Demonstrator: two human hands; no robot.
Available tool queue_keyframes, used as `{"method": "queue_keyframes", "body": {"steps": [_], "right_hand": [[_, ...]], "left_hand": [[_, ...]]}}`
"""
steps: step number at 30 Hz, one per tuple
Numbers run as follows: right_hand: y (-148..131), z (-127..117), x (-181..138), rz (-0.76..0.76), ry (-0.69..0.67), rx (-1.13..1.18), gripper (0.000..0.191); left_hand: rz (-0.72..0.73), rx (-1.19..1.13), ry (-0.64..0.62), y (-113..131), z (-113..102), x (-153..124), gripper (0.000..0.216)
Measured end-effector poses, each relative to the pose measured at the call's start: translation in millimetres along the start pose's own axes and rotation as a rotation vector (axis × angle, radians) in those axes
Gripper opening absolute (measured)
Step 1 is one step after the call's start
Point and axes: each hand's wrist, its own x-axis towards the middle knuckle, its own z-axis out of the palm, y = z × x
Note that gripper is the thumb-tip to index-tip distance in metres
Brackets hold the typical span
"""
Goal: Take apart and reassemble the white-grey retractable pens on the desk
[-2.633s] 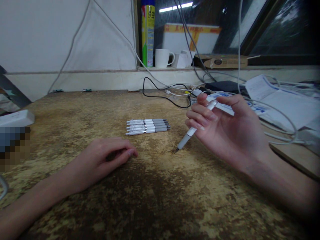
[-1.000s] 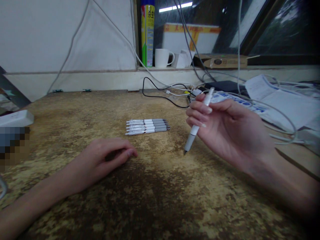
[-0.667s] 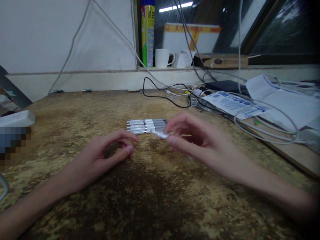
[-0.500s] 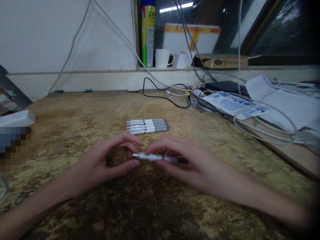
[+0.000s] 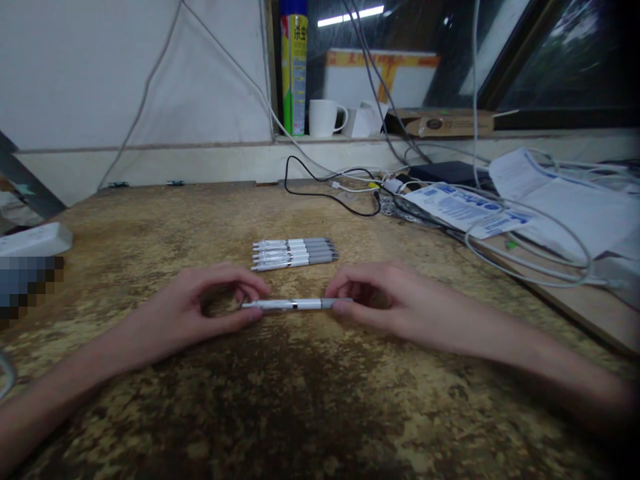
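A white and grey pen [image 5: 300,304] is held level between my two hands, just above or on the worn wooden table [image 5: 280,413]; I cannot tell which. My left hand [image 5: 215,303] pinches its clear clip end between thumb and fingers. At the grey grip end, the thumb and fingers of my right hand [image 5: 385,303] close on the pen. Just beyond them, several like pens [image 5: 296,253] lie side by side in a row, their grey ends pointing right.
A white power strip [image 5: 37,240] lies at the left edge. Loose cables [image 5: 333,195] and papers [image 5: 465,207] cover the back right, near a board [image 5: 565,293]. On the sill stand a spray can [image 5: 294,73], a white mug [image 5: 325,119] and a flat cardboard box [image 5: 445,123].
My right hand has slid from the pen's middle to its grey end, so more of the pen shows. My left hand and the pen have shifted slightly left and away from me.
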Motion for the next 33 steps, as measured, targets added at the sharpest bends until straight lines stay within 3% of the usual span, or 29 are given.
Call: {"method": "queue_keyframes", "body": {"steps": [4,16,29,33], "right_hand": [[0.8,-0.4,-1.1,-0.021,-0.091,-0.034,0.024],[-1.2,0.7,-1.3,-0.024,-0.112,-0.103,0.021],[0.0,3.3,1.1,-0.055,-0.023,-0.094,0.022],[7.2,3.3,4.0,-0.048,0.053,-0.123,0.018]], "left_hand": [[0.063,-0.004,-0.086,-2.3,1.4,-2.2,0.016],[0.119,0.019,-0.187,-1.9,0.6,-3.9,0.013],[0.113,0.014,-0.178,-0.9,-0.6,-3.8,0.012],[0.042,0.009,-0.074,-4.6,-0.5,-0.8,0.016]]}}
